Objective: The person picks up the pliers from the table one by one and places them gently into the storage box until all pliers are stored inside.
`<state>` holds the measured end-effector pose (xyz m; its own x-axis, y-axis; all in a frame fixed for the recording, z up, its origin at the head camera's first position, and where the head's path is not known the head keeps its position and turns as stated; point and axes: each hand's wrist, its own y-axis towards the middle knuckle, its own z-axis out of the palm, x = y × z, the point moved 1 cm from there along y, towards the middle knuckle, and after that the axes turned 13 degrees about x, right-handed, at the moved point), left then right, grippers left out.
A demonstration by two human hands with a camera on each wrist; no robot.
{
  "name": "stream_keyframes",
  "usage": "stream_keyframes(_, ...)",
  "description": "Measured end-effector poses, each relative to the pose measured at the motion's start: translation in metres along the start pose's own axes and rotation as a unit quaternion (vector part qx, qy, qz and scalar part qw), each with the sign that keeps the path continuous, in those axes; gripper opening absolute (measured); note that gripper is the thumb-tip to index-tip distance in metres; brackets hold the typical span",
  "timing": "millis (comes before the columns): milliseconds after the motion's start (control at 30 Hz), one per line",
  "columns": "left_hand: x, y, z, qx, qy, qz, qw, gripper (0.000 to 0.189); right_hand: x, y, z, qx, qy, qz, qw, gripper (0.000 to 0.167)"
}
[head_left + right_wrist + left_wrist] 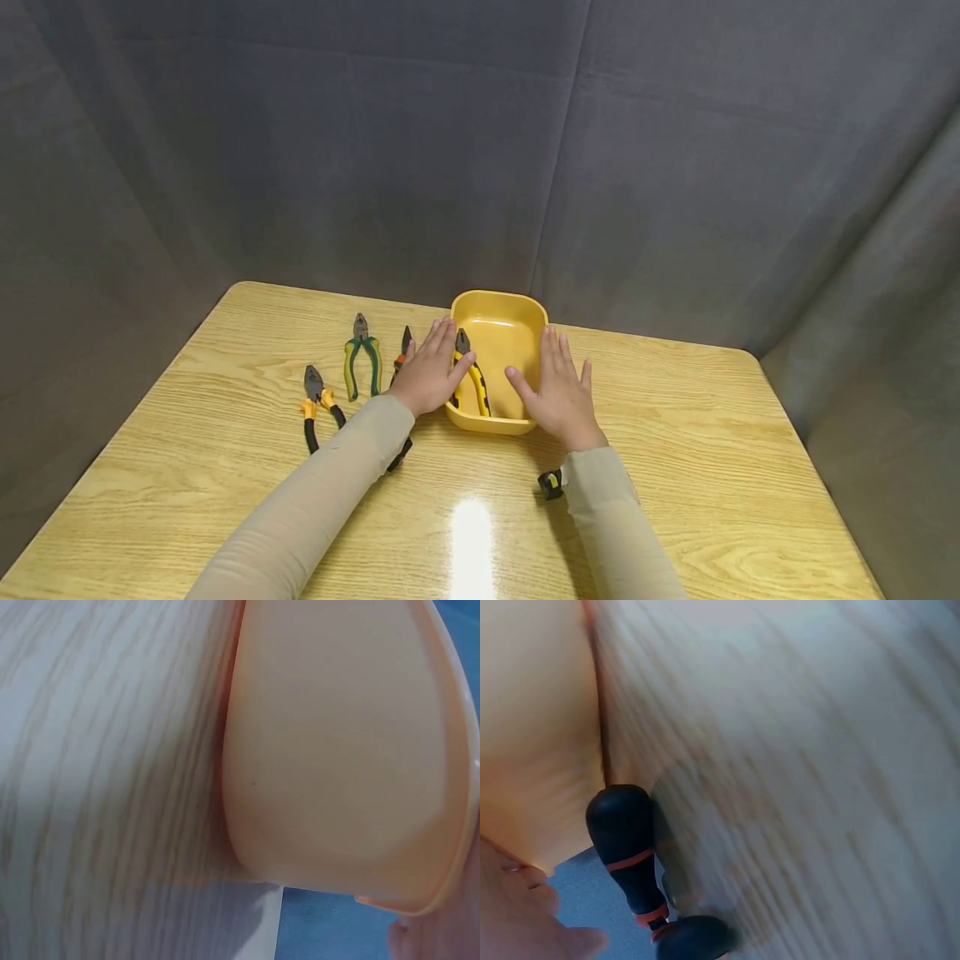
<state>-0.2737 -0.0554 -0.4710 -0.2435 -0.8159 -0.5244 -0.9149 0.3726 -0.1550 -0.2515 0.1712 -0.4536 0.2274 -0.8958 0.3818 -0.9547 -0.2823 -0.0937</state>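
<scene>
A yellow plastic bin (495,426) stands at the back of the table, with yellow-and-black pliers (480,385) lying in its left side. My left hand (429,375) is at the bin's left wall, fingers extended and thumb over the rim. On the right side my right hand (558,392) lies along the wall, fingers straight and thumb reaching inward over the bin. Pliers with red-and-black handles (400,362) are partly hidden behind my left hand; their dark handle (626,840) shows close to the bin's wall (532,750) in the left wrist view.
Green-handled pliers (362,358) and black-and-orange pliers (313,400) lie on the wooden table (712,467) left of the bin. A grey curtain (375,167) hangs right behind the table's back edge. The right wrist view is mostly filled by the bin's outer wall (337,750).
</scene>
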Motion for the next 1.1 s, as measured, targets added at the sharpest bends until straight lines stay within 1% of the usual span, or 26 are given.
stream_keyframes(233,0.0000,0.0023,0.0004,-0.001,-0.003,0.007,1.0000,0.077,-0.0022,0.0012,0.0003,0.030,-0.005,0.022,0.9993,0.099)
stream_keyframes(400,-0.0005,0.0025,-0.0007,0.001,-0.002,0.008,1.0000,0.078,-0.0015,0.0017,-0.0008,0.046,-0.007,0.027,0.9985,0.099)
stream_keyframes(567,-0.0012,0.0022,-0.0012,0.002,-0.004,0.010,0.9999,0.077,0.0001,0.0012,-0.0024,0.053,-0.013,0.031,0.9981,0.099)
stream_keyframes(900,-0.0025,-0.0003,-0.0018,-0.001,-0.007,0.010,0.9999,0.077,-0.0004,0.0022,-0.0009,0.050,-0.026,0.032,0.9979,0.100)
stream_keyframes(1100,-0.0028,-0.0033,-0.0015,-0.010,0.004,0.009,0.9999,0.077,0.0002,0.0016,-0.0006,0.054,-0.024,0.031,0.9977,0.100)
